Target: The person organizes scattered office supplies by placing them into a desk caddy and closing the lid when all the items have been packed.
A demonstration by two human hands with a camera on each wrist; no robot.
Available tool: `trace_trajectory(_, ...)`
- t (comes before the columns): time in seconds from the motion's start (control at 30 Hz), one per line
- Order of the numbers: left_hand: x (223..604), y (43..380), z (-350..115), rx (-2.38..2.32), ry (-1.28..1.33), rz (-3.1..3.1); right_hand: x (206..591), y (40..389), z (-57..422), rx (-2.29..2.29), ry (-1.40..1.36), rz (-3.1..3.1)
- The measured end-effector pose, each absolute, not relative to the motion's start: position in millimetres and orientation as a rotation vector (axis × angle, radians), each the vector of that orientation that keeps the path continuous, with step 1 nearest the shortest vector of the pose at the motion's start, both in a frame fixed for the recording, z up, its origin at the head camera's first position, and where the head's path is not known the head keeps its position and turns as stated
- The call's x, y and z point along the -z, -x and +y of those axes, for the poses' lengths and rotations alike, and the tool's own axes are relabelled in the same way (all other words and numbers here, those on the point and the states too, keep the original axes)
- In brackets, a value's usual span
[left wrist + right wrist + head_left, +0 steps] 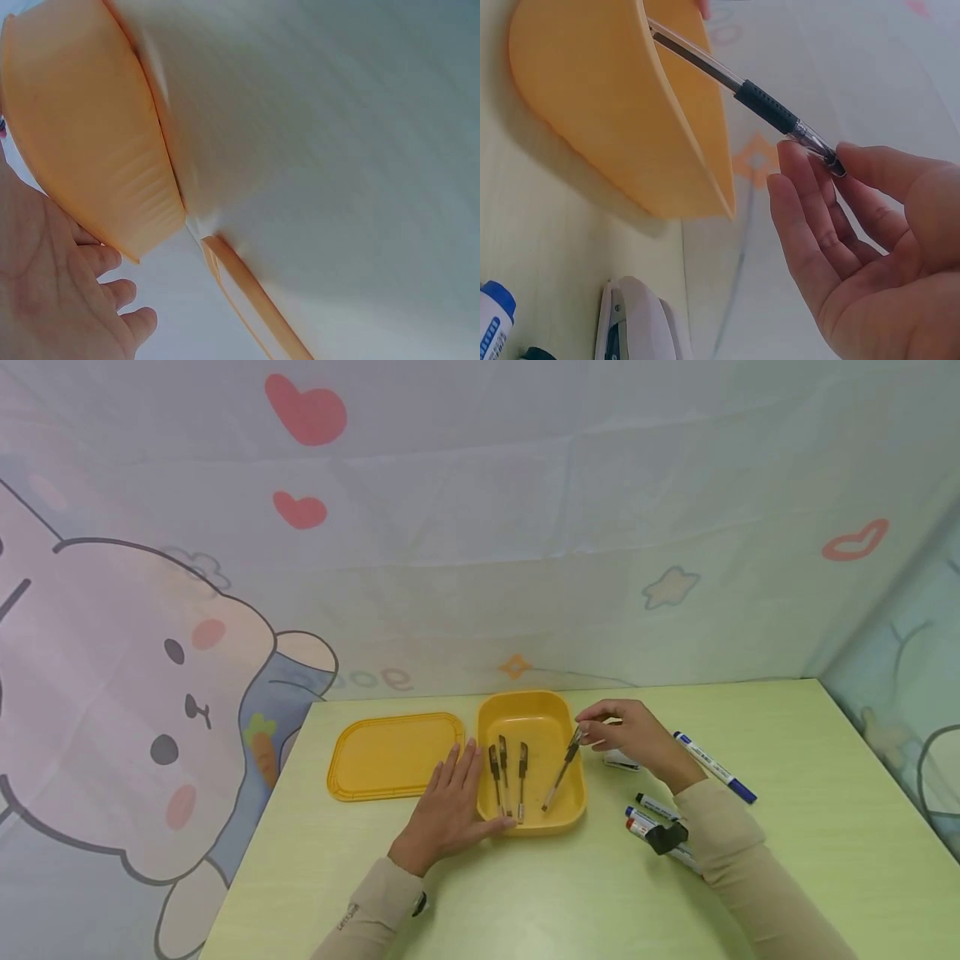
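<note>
A yellow plastic box (532,714) stands on the table, with three black-gripped gel pens (522,760) lying in its left half. My right hand (633,739) pinches another gel pen (769,106) between thumb and fingertips at its capped end, over the box's right rim. The held pen slants down, its far end inside the box. At the box's left side rests my left hand (450,814), fingers straight and spread, thumb along the near rim. In the left wrist view, the fingers of that hand (60,277) lie against the box's edge.
A flat yellow lid (397,756) lies left of the box. Just right of the box is a white stapler (641,322), partly under my right hand. A blue marker (716,767) lies farther right; several more markers (656,806) lie beside my right wrist. A printed curtain hangs behind.
</note>
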State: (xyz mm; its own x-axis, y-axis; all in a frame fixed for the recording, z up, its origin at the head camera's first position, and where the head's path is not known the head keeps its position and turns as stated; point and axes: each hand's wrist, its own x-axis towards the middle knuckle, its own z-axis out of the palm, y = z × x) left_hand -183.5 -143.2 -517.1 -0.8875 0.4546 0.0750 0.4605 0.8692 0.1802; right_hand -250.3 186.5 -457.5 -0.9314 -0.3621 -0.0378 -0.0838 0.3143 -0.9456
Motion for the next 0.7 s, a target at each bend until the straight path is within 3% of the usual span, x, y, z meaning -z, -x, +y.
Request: trace_trajectory(0.7, 516.4, 183.4, -142.9, 0.303, 0.730, -3.022, 459.2, 252.3, 168.1, 1.631, 0.509, 2.296)
